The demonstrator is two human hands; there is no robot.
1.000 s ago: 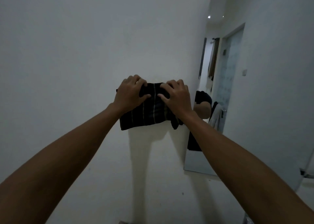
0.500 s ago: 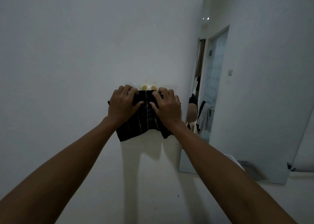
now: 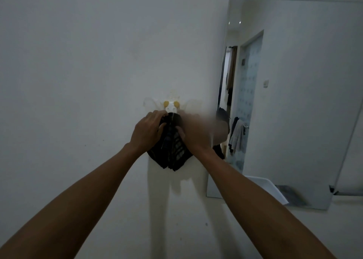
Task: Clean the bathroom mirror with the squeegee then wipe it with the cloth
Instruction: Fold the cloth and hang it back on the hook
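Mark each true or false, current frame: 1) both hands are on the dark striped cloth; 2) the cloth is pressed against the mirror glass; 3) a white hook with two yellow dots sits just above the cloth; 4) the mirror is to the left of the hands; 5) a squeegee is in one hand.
1) True. The left hand and the right hand both hold the dark striped cloth; the right one is motion-blurred.
2) False. The cloth is at the white wall, beside the frameless wall mirror.
3) True. The white plastic hook with two yellow dots is directly above it.
4) False. The mirror is to their right.
5) False. No squeegee is visible.
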